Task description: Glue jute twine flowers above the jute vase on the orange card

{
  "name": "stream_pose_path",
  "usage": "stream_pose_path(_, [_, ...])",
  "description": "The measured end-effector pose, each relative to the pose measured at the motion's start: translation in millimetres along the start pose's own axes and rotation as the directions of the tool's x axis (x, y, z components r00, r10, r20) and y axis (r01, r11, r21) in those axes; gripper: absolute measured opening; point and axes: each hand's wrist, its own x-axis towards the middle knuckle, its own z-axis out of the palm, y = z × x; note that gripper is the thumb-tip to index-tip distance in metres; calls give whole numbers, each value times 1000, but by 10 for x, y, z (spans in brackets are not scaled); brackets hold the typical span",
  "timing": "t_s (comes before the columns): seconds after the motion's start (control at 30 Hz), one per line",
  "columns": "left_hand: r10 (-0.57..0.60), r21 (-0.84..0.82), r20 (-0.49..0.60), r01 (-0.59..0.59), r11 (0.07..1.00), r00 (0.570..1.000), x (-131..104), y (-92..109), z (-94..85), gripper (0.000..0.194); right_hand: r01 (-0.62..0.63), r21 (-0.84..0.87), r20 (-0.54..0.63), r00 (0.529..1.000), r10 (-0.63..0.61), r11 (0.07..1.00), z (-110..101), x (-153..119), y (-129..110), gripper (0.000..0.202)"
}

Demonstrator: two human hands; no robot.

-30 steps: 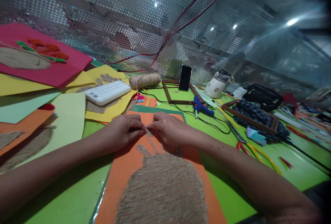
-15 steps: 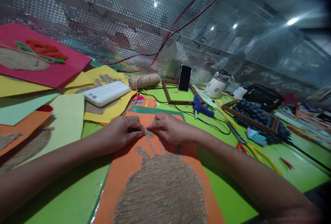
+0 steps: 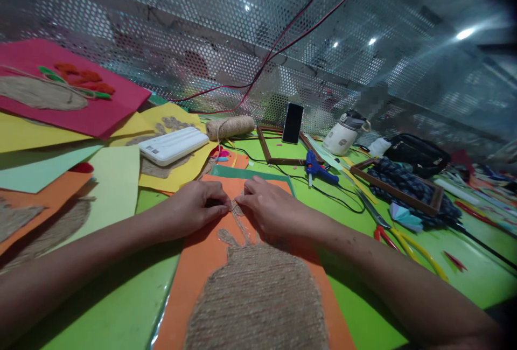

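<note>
An orange sheet [image 3: 202,264] lies in front of me, bearing a large twine-covered shape [image 3: 258,296] with thin twine stems and small loops at its top. My left hand [image 3: 202,207] pinches the twine [image 3: 239,221] at the tip of a stem, thumb and index finger together. Close beside it, my right hand [image 3: 269,207] has its fingertips closed on the same bit of twine, partly covering a loop. The fingertips of both hands nearly touch. Under the orange sheet's top edge shows a green sheet [image 3: 252,172].
Coloured papers with twine shapes, a white power bank [image 3: 174,145] and a twine roll [image 3: 230,126] lie left and behind. Farther right are a wooden frame [image 3: 283,161], phone [image 3: 293,123], blue glue gun [image 3: 319,169], bottle [image 3: 343,133], scissors [image 3: 410,242] and dark cloth [image 3: 396,183].
The whole view has shifted slightly, so things sit a little farther right. My right hand has turned slightly and its fingers now cover more of the loop.
</note>
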Motion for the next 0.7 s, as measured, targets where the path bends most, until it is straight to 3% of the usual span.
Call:
stream_pose_path(0.2, [13,47,-12,-12,999,1000,-10,2,6,27,-5,92,-112,994,15,996,-26,20,0,21])
stream_pose_path(0.37, [-11,18,-3,11,1000,1000,-18,32,-8,26,26,95,-35,999,-23,995,2,-11,-41,19])
stream_pose_path(0.53, [-18,5,11,18,1000,1000,-16,38,-20,26,62,86,-61,997,-57,994,53,-9,-51,18])
stream_pose_path(0.63, [-6,-4,6,6,1000,1000,-20,37,-23,27,39,210,-102,995,-18,977,56,21,13,19])
stream_pose_path(0.7, [-7,-12,6,7,1000,1000,-23,43,-29,27,-11,343,-169,983,73,939,41,37,83,23])
